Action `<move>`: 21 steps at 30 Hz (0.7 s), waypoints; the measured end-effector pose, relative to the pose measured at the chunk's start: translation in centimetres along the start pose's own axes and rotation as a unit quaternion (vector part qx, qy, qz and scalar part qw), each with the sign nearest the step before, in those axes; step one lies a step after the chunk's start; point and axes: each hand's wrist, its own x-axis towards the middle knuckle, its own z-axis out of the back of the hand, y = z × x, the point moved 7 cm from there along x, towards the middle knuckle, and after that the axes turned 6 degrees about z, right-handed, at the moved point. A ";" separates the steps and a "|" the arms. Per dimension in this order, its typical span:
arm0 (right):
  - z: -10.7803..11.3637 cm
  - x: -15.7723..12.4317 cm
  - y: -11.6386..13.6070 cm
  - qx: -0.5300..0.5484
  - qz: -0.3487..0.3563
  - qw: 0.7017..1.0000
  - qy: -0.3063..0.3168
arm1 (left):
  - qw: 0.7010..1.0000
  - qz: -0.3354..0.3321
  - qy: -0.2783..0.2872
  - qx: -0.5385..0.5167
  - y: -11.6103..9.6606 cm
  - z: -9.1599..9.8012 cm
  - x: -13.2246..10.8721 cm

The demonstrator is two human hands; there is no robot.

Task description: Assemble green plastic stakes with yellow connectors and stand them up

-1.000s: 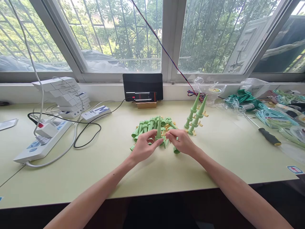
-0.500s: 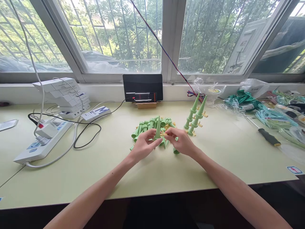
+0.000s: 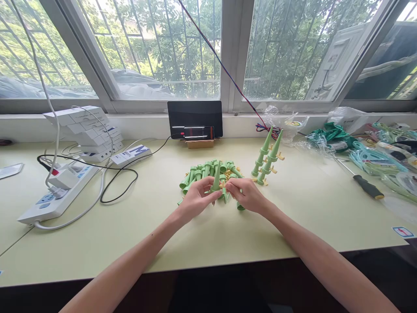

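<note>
My left hand [image 3: 196, 201] pinches a green cone-shaped spike [image 3: 216, 179] upright, its tip pointing up. My right hand [image 3: 248, 194] is closed in a pinch on a small yellow knob [image 3: 223, 184] at the spike's side. Both hands hover just in front of a heap of green spikes [image 3: 208, 170] mixed with small yellow pieces on the pale green table [image 3: 156, 221]. To the right of the heap lie two long stacks of nested green spikes [image 3: 269, 157] with yellow knobs sticking out.
A white power strip [image 3: 55, 195] with plugs and black and white cables sits at the left, beside stacked white boxes [image 3: 86, 128]. A phone on a stand [image 3: 195, 126] leans by the window. A screwdriver [image 3: 366, 186] and plastic bags of parts [image 3: 378, 150] are at the right.
The hands have barely shifted. The yellow knob has been brought against the side of the held spike, and the spike's tip sits slightly lower.
</note>
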 end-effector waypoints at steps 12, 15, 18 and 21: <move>0.6 0.2 0.5 0.018 0.015 0.998 -0.054 | 0.999 0.038 -0.026 -0.009 0.3 0.4 -0.2; 0.5 0.2 0.6 0.017 0.015 0.999 -0.045 | 0.999 0.038 -0.016 -0.021 0.1 0.3 -0.3; 0.4 0.2 0.6 0.016 0.012 0.999 -0.032 | 0.999 0.036 -0.009 -0.034 0.1 0.2 -0.3; 0.3 0.1 0.6 0.008 0.010 1.000 -0.019 | 0.998 0.037 0.002 -0.046 0.2 0.1 -0.2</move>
